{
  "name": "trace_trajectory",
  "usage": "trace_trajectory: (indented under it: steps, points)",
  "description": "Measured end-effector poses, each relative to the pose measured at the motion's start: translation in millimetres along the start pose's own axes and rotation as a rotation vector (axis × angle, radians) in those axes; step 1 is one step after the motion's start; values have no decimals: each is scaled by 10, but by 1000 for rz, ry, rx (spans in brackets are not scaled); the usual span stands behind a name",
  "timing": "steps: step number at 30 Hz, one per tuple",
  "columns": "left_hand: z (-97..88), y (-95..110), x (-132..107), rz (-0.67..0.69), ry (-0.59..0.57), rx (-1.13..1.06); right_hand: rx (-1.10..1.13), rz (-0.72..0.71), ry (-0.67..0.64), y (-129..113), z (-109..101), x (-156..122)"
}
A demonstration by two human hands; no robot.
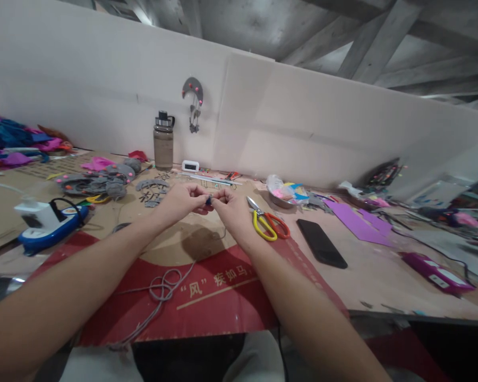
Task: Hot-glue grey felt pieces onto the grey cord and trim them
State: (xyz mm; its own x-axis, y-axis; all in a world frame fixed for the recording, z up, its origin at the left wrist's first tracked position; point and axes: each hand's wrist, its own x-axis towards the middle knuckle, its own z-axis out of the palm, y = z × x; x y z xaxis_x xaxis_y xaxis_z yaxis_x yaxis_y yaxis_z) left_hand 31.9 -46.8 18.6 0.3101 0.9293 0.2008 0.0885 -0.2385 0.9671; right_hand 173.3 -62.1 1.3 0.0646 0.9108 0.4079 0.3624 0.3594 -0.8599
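Observation:
Both hands meet above the middle of the work table, fingertips pinched together. Between them is a small dark blue piece (208, 200), too small to make out its kind. My left hand (187, 200) grips it from the left, and my right hand (230, 206) pinches it from the right. A thin grey cord (165, 286) lies in loose loops on the red printed cardboard (219, 313) below. Scissors (265, 220) with yellow and orange handles lie just right of my right hand. Grey felt cutouts (153, 191) rest beyond my left hand.
A water bottle (163, 142) and a small white clock (190, 166) stand by the wall. To the right lie a black phone (321, 244), purple sheets (358, 222) and a bowl of scraps (282, 199). A blue power strip (53, 231) sits at left.

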Motion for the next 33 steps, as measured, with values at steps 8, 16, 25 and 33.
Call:
trace_trajectory:
  steps: [8,16,25,33]
  points:
    - [-36,-68,52,49,98,-54,-70,-128,25,-6,38,-50]
    - [-1,-75,32,83,139,43,-62,-59,64,-7,97,-55]
    - [49,-16,-26,131,146,130,-108,-75,114,19,98,-39]
    - [47,-95,27,68,69,-179,-48,-26,116,-21,79,-37]
